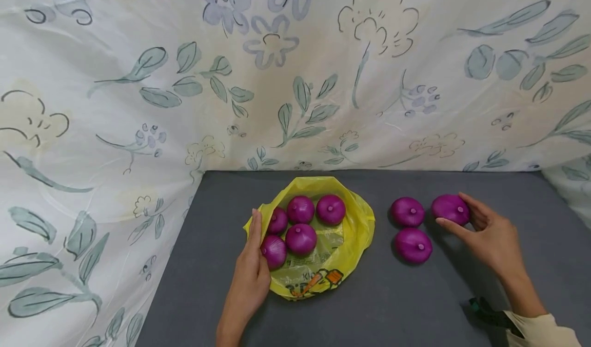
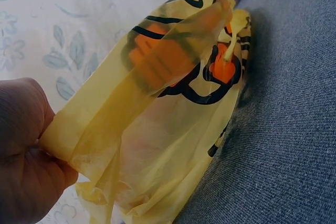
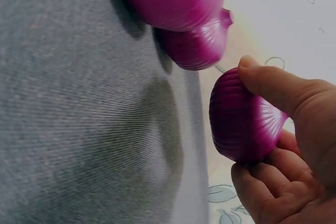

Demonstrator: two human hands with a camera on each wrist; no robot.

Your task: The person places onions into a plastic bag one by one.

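My left hand (image 1: 251, 270) pinches the left rim of a yellow plastic bag (image 1: 361, 224), its mouth spread wide. In the left wrist view the bag's film (image 2: 157, 145) is gripped between thumb and curled fingers. Several purple-red onions (image 1: 301, 239) lie inside, mostly towards the left and back. Between thumb and fingertips my right hand (image 1: 496, 242) holds another red onion (image 1: 449, 209), raised off the table with its shadow apart from it in the right wrist view. Left of that hand, two more onions, a rear one (image 1: 407, 212) and a front one (image 1: 413, 246), rest on the table.
The dark grey cloth-covered table (image 1: 323, 316) ends at a floral curtain (image 1: 277, 80) behind it. More of the same fabric hangs along the left side. A dark band (image 1: 489, 313) circles the right wrist near a cream sleeve (image 1: 545, 331).
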